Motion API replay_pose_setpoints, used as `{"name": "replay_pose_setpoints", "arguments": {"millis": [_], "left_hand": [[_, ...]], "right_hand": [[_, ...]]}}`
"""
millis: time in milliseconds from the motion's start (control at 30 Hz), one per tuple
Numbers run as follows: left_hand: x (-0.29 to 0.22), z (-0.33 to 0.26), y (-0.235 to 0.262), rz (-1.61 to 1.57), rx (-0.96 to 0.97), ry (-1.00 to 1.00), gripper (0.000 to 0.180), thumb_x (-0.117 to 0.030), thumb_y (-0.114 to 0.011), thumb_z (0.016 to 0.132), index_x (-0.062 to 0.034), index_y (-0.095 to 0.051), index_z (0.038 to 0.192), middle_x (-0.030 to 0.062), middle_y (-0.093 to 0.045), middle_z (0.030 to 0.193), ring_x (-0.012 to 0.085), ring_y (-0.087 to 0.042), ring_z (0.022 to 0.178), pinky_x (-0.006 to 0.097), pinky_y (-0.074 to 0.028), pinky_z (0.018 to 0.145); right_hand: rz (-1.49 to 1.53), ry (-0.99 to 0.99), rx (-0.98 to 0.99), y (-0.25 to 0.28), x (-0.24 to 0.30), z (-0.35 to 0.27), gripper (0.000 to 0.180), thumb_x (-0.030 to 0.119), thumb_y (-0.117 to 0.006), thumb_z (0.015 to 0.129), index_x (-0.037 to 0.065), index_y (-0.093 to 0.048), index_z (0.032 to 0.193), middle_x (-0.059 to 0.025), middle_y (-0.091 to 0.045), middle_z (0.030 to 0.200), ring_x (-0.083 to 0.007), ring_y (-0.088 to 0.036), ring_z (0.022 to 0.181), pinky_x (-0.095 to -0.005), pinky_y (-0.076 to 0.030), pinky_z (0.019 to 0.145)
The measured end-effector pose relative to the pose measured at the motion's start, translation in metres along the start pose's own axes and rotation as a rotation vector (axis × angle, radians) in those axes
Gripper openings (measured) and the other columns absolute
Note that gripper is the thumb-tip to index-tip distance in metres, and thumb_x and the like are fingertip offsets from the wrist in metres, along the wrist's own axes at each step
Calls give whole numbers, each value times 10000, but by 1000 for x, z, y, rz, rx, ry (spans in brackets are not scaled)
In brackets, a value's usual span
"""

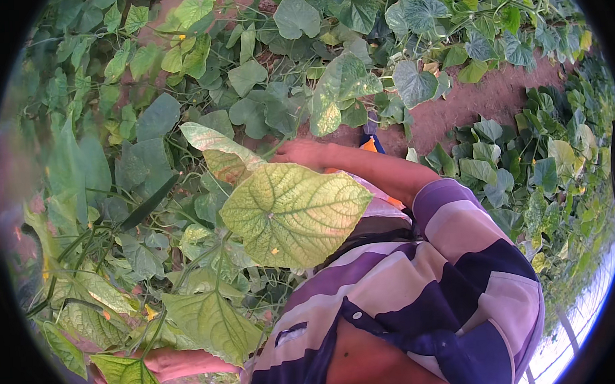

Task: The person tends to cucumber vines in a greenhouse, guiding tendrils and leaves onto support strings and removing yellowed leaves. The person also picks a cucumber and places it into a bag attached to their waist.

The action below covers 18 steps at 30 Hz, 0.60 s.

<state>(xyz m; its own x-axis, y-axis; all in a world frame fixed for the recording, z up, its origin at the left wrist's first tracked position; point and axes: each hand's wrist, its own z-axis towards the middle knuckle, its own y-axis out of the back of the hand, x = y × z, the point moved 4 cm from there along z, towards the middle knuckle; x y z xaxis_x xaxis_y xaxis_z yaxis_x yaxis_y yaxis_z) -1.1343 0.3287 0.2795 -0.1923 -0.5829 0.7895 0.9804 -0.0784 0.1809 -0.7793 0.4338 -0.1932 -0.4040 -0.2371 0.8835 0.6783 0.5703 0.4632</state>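
Vine leaves are reached into by the right hand; its grip cannot be told. The left hand is hidden behind foliage.

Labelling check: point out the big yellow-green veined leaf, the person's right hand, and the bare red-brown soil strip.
Big yellow-green veined leaf (295, 216): head view, centre of the blade.
Right hand (301, 153): head view, back of the hand among the leaves.
Bare red-brown soil strip (484, 98): head view, middle of the open patch.
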Motion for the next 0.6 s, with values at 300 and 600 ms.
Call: {"name": "replay_pose_setpoints", "arguments": {"millis": [300,600], "left_hand": [[-107,35,46,-2577,761,-309,129,-113,-574,1051,-6,-569,1123,77,-547,866,163,-497,725,305,-460,684],[-234,-145,69,-1831,906,-913,464,-64,-620,930,-45,-604,1392,162,-640,1363,351,-578,1284,400,-411,1124]], "right_hand": [[-365,-99,81,10,72,-136,369,214,-581,914,189,-676,1269,-90,-703,1009,-302,-700,976,-490,-517,854],[-365,-63,-182,71,158,-128,318,159,-628,796,74,-635,1102,-87,-648,778,-308,-698,804,-433,-545,733]]}}
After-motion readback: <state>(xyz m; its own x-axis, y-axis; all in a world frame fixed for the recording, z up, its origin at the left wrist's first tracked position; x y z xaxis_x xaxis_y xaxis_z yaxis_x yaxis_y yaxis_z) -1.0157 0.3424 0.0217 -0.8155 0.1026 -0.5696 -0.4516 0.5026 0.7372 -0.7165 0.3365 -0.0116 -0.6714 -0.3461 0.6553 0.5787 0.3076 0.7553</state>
